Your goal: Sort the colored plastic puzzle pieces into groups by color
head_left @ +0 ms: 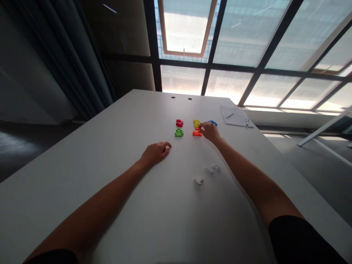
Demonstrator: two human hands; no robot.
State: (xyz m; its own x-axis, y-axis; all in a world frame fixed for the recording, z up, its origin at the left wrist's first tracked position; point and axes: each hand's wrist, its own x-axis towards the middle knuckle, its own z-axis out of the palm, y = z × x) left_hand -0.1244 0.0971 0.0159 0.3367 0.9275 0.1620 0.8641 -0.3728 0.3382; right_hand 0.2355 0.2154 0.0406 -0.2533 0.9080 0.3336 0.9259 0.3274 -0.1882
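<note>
My left hand (156, 153) rests on the white table, fingers loosely curled with a gap to the thumb and nothing in it. Farther out, my right hand (210, 131) reaches over the right edge of a small orange plastic piece (196, 133); its fingertips are bent together on that piece. Just behind lies a yellow piece (196, 123), close to the same fingertips. A blue piece (213, 123) is partly hidden behind my right hand. To the left, a red piece (179, 123) lies behind a green piece (179, 132). Their exact kind is too small to tell.
Three small white pieces, among them a bent one (198, 181), lie on the table (148, 220) between my forearms. Paper sheets (235, 116) with pens on them are at the far right. Two round holes mark the far edge, before large windows.
</note>
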